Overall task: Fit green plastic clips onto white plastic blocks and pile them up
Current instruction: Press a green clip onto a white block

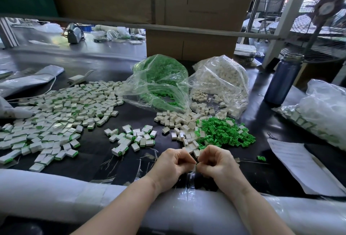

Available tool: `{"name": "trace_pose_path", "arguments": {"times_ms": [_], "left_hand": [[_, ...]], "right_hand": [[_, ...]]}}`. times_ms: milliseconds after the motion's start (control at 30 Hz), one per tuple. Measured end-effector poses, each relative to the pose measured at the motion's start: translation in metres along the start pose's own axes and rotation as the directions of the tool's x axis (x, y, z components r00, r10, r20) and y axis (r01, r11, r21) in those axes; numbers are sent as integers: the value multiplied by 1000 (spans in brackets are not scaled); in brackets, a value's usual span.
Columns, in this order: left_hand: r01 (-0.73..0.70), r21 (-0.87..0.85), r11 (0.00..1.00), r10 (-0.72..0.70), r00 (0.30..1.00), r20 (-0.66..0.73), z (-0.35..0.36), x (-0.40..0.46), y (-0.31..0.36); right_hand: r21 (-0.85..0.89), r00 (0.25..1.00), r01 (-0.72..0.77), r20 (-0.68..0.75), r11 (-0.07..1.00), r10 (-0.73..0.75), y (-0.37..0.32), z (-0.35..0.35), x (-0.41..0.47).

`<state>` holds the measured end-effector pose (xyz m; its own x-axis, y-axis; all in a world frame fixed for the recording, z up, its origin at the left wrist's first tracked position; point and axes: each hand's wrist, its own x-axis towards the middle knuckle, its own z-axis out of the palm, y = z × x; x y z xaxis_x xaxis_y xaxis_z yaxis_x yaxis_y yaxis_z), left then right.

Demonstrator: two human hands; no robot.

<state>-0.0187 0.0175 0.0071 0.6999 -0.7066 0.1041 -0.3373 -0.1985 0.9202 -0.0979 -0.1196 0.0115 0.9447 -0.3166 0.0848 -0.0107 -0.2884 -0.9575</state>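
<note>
Both hands meet at the near edge of the desk (93,159), knuckles up, fingers curled in & fingertips pinched together at the gap between them. Left hand (173,163) and right hand (218,162) look to be pressing smth small together, prob a clip into a block, but the piece is hidden behind the fingers; only a sliver shows where the tips touch, so can't tell its long axis or which hand has which part. Judging by the pose, the fit step is in hand, not the piling. Supplies lie straight ahead, just beyond the knuckles: loose white blocks (179,122) ahead & slightly left of the right hand, loose green clips (224,133) ahead-right, so the right hand is nearer both. Finished pile (56,114) spreads well off to the left, w/ a smaller finished cluster (134,137) ahead-left, nearer the left hand; a drop-off would prob go leftward via that hand. Bag of green clips (161,81) & bag of white blocks (221,81) sit further back, mouths open toward the person.
</note>
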Motion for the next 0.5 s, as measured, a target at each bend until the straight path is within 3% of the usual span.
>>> {"name": "trace_pose_path", "arguments": {"times_ms": [200,367,500], "left_hand": [[-13,34,999,11,999,40,1,0,-1],[-20,-37,999,19,999,-31,1,0,-2],[-50,53,997,54,996,-71,3,0,-5]], "right_hand": [[-6,999,-10,36,1000,10,0,1,1],[137,997,-10,-72,991,20,0,0,1],[201,993,-17,-115,979,41,-1,0,2]]}}
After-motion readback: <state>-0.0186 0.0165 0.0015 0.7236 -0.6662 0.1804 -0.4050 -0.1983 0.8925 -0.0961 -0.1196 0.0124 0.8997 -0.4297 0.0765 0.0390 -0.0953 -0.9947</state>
